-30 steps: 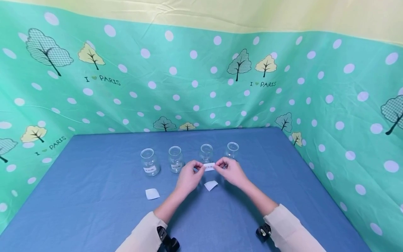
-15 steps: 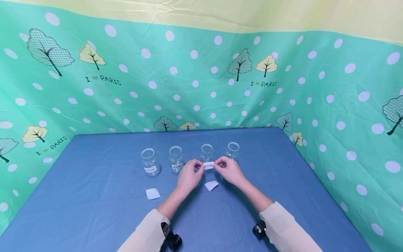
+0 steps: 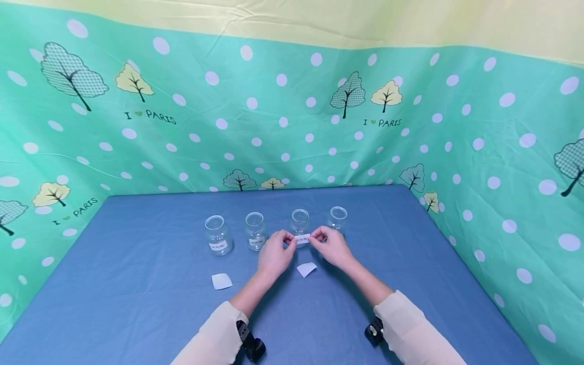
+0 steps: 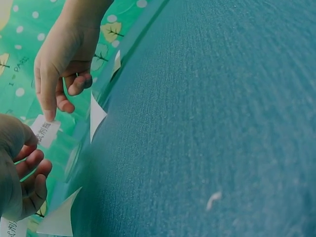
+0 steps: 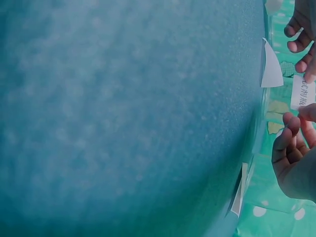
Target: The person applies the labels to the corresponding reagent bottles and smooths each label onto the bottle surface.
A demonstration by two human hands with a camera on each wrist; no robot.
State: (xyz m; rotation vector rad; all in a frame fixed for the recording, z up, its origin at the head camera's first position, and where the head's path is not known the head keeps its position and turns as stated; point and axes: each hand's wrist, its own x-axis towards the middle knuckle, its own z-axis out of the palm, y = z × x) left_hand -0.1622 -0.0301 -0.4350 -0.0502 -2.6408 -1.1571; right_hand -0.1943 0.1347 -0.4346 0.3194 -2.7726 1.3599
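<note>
A white label with dark handwritten characters (image 3: 302, 239) is stretched between both hands, in front of the third glass jar (image 3: 300, 223) from the left. Thumb and finger of my left hand (image 3: 275, 254) pinch its left end; my right hand (image 3: 333, 247) pinches its right end. Whether the label touches the glass I cannot tell. Two more jars, the leftmost jar (image 3: 218, 232) and the second jar (image 3: 255, 228), carry similar labels on their fronts. Behind my right hand stands another jar (image 3: 337, 218), its lower part hidden. The left wrist view also has the held label (image 4: 45, 129) between the fingertips.
On the blue tablecloth (image 3: 137, 253) lie a white paper slip (image 3: 221, 281) at the left and another slip (image 3: 306, 269) below the held label. A further pale slip (image 4: 116, 65) shows in the left wrist view. A green dotted curtain (image 3: 274, 101) hangs behind the table.
Both hands have moved slightly away from me with the label, bringing it closer in front of the third jar. The jars and the slips have stayed in place.
</note>
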